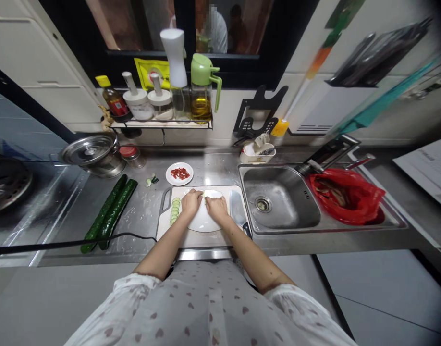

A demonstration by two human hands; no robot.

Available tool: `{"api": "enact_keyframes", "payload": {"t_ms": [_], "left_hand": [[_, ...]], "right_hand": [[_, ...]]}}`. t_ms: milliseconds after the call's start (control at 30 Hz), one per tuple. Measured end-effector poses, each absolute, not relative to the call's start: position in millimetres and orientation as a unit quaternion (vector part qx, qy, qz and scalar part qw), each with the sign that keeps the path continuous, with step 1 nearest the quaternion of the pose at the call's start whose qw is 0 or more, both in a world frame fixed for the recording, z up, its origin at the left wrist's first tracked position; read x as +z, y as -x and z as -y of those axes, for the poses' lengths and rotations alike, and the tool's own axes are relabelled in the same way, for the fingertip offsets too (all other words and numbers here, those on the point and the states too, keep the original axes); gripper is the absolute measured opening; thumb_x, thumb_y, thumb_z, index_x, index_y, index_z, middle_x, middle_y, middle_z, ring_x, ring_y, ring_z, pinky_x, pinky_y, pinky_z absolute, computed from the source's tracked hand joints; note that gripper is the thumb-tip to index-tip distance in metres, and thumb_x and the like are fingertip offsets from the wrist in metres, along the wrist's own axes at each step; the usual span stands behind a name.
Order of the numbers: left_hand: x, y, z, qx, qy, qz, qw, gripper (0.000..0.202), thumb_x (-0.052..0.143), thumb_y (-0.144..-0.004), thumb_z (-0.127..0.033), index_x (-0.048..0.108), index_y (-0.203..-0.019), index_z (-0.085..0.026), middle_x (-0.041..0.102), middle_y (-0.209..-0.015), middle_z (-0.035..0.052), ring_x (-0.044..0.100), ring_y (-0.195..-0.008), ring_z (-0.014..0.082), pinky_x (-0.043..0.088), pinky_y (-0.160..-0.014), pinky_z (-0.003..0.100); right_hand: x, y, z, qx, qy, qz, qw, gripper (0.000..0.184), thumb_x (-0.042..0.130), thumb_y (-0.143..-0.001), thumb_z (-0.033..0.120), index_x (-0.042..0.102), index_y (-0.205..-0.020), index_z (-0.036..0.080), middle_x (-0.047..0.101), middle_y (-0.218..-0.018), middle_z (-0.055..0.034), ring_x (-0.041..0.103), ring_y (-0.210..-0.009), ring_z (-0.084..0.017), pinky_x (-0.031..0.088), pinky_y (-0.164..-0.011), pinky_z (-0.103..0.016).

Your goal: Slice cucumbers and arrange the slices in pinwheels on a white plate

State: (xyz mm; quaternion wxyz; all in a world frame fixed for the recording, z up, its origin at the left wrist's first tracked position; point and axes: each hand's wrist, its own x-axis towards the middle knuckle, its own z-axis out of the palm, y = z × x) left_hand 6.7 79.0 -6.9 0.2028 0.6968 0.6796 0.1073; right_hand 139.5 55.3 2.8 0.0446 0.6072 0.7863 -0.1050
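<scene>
Over a white plate (206,226) on the cutting board (164,229), my left hand (191,203) and my right hand (217,210) meet with fingers pinched. Between their fingertips shows a small pale-green cucumber slice (204,195), partly covered by the fingers. A row of overlapping cucumber slices (175,211) lies on the board just left of my left hand. To the right of my right hand, a knife (237,206) with a broad blade rests on the board, its dark handle towards me. My hands hide the far middle of the plate.
Two whole cucumbers (110,211) lie on the counter at left, near a lidded steel pot (94,156). A small plate of chopped red pieces (179,174) stands behind the board. The sink (281,197) and a red plastic bag (346,197) are at right. A bottle rack (163,125) overhangs the back.
</scene>
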Motion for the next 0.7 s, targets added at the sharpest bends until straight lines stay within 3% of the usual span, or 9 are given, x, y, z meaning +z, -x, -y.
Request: {"api": "enact_keyframes", "payload": {"t_ms": [700], "left_hand": [[-3.6, -5.6, -75.4, 0.124, -0.689, -0.685, 0.204, 0.031, 0.050, -0.090, -0.032, 0.068, -0.115, -0.030, 0.064, -0.109, 0.0050, 0.060, -0.095, 0.0197, 0.042, -0.080, 0.028]], "right_hand": [[5.5, -139.2, -54.5, -0.114, -0.610, -0.783, 0.036, 0.035, 0.030, -0.100, 0.027, 0.061, -0.112, 0.019, 0.071, -0.096, -0.0110, 0.062, -0.089, -0.020, 0.023, -0.089, -0.033]]}}
